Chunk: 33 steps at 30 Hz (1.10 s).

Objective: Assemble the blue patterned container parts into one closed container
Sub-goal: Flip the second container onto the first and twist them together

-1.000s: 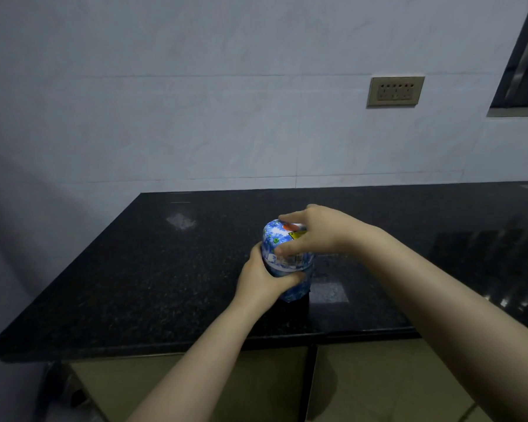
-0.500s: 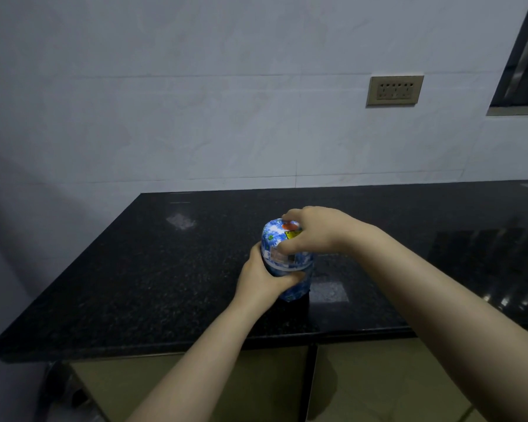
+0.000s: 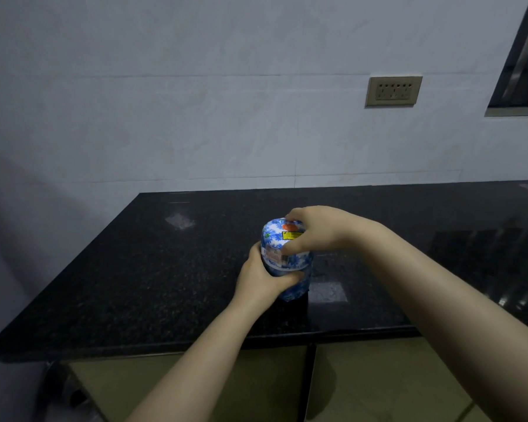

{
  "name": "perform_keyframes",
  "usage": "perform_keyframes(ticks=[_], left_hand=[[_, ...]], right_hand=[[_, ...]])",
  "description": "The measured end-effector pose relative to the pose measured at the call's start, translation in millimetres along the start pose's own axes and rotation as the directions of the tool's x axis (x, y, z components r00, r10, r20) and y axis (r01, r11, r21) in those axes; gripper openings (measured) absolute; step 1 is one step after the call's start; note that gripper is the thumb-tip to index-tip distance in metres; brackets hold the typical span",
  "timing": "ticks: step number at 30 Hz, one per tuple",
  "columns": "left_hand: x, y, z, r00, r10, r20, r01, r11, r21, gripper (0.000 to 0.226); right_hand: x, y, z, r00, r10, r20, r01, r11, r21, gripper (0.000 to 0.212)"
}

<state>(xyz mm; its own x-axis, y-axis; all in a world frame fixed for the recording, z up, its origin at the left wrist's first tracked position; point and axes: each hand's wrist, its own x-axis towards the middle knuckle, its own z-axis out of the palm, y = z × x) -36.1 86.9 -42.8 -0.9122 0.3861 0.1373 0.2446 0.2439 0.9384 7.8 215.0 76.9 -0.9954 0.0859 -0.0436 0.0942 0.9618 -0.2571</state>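
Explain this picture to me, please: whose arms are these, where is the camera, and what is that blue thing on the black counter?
There is no machine here. A person wears a camera on the head, looking forward and down, so the two bare arms reaching in from below are their own. On the black stone counter stands a blue patterned container. The left hand wraps around its lower part. The right hand grips its rounded lid, which sits on top. Behind is a pale tiled wall with a socket plate.
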Motion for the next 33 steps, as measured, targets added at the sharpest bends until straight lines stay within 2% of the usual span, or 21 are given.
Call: perform_keyframes(ticks=[9,13,17,25,30,33], left_hand=[[1,-1,1,1.0,-0.008,-0.004,0.008,1.0,0.012,0.09],[-1,0,1,1.0,0.01,-0.012,-0.01,1.0,0.006,0.095],[-2,2,1,0.999,0.035,-0.012,-0.035,0.999,0.001,0.096],[0,1,1,1.0,0.0,-0.017,0.0,1.0,0.014,0.102],[-1,1,2,1.0,0.001,-0.018,-0.001,1.0,-0.01,0.105],[-1,2,2,1.0,-0.006,-0.015,0.006,1.0,0.0,0.103]], right_hand=[[4,-3,2,0.997,-0.006,-0.076,-0.005,0.99,-0.144,0.067],[3,-6,3,0.995,0.006,-0.103,-0.022,0.988,-0.153,0.07],[3,-7,4,0.996,0.007,-0.084,-0.018,0.991,-0.134,0.08],[8,-17,4,0.996,0.087,-0.029,-0.091,0.977,-0.195,0.083],[12,-26,3,0.988,0.153,0.006,-0.144,0.945,-0.295,0.078],[15,-30,8,0.983,0.177,-0.05,-0.184,0.93,-0.319,0.072]])
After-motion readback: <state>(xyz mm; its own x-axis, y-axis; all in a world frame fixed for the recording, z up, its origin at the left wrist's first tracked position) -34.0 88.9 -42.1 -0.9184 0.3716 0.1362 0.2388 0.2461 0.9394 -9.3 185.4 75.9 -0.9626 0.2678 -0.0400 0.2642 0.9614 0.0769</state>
